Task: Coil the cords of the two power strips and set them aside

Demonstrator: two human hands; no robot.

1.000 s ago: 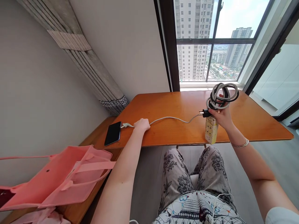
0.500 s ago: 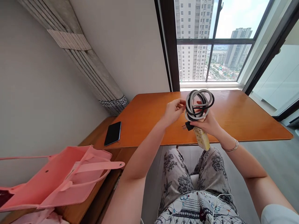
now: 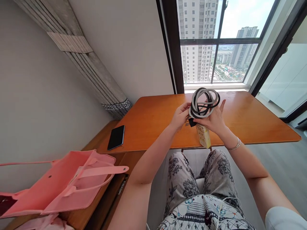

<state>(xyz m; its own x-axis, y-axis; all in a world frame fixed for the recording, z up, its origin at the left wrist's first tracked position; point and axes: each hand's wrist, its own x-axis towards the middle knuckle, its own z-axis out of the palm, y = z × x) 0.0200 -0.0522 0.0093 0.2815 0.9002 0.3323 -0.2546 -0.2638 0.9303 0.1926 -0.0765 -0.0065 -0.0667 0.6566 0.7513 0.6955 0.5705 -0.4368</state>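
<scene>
A coiled power strip cord (image 3: pixel 198 112), in black and grey loops, is held up over the table's front part. Below it hangs a pale yellow power strip (image 3: pixel 203 136), tilted, its lower end near the table edge. A black plug (image 3: pixel 192 122) sticks out at the coil's lower left. My right hand (image 3: pixel 215 120) grips the coil from the right, a digit along its underside and another finger raised away. My left hand (image 3: pixel 180 116) is closed at the coil's left edge, beside the plug; its fingertips are partly hidden by the loops.
The brown wooden table (image 3: pixel 148 124) stands before me against a window. A black phone (image 3: pixel 116 137) lies at its left end. An open pink bag (image 3: pixel 79 182) sits on a lower wooden surface at the left. A grey curtain (image 3: pixel 96 73) hangs beside the wall.
The coil and power strip have risen slightly. My left hand has come in against the coil's left side, by the plug. A finger of my right hand has lifted off to the right.
</scene>
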